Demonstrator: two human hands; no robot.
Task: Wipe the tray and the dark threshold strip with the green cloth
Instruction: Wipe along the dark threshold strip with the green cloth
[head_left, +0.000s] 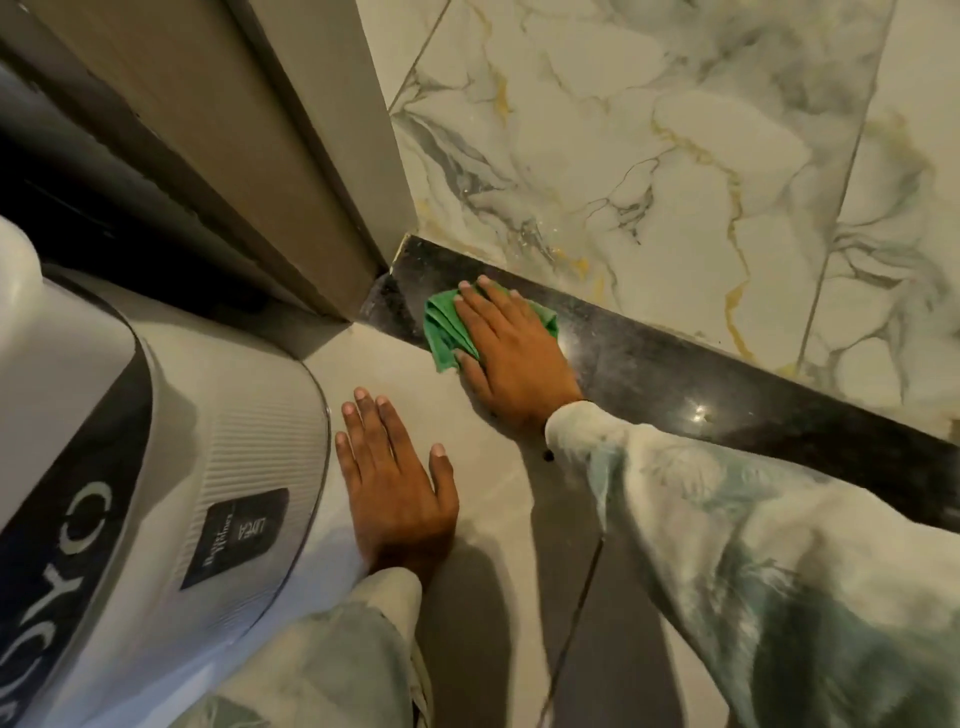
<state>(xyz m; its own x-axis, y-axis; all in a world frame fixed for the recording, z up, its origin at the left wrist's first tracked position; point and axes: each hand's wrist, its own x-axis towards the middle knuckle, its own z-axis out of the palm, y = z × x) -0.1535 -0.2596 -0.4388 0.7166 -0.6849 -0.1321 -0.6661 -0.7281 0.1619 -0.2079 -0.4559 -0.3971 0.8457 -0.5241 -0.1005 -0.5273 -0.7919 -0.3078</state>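
The dark threshold strip (701, 384) runs diagonally across the floor from the door frame down to the right edge. My right hand (511, 353) lies flat on the green cloth (444, 327), pressing it onto the strip's left end near the door frame. The crumpled cloth sticks out left of my fingers. My left hand (395, 483) rests flat, fingers spread, on the pale floor tile in front of the strip, holding nothing. No tray is in sight that I can tell.
A large white and dark appliance (156, 467) with a label stands close on the left, beside my left hand. A beige door frame (332, 156) rises at the strip's left end. Marbled tiles (649, 156) lie beyond the strip.
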